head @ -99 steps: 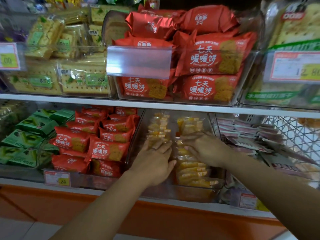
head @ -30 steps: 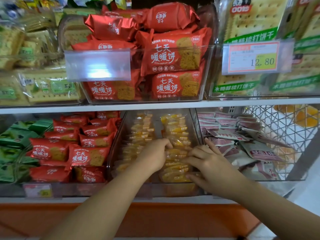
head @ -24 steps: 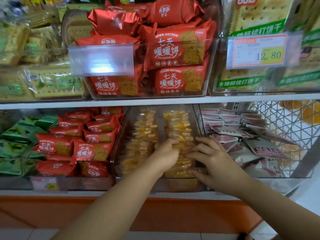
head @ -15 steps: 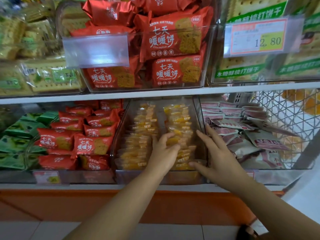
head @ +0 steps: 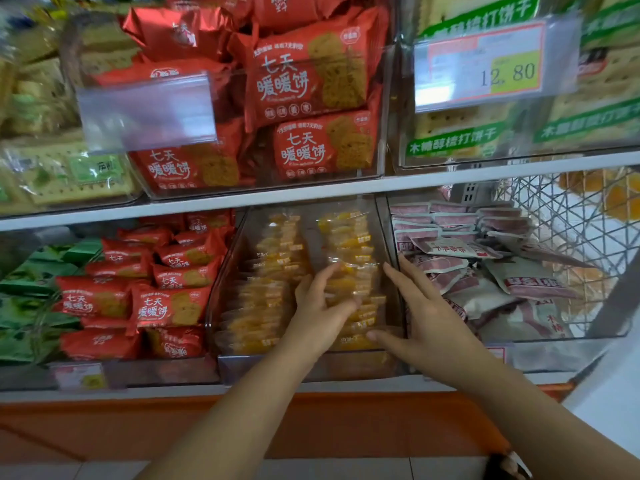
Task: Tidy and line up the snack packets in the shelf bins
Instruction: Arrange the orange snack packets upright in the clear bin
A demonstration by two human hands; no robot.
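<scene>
Two rows of clear yellow snack packets [head: 266,271] lie in a transparent bin [head: 311,367] on the lower shelf. My left hand [head: 320,306] lies in the gap between the rows, fingers loosely bent against the left side of the right row [head: 349,244]. My right hand [head: 420,306] is at that row's right side by the bin wall, fingers straight and spread, thumb touching the front packets. Neither hand grips a packet.
Red biscuit packets [head: 162,282] fill the bin to the left, green packets [head: 24,296] beyond them. Pink-and-white packets [head: 485,258] lie loosely in the bin to the right, beside a wire basket [head: 568,216]. The upper shelf holds red packets [head: 304,81] and a price tag [head: 485,64].
The view has closed in on the shelf. Both hands moved deeper along the right row of yellow packets; the right hand's fingers straightened against the row's right side, the left hand opened from a curl.
</scene>
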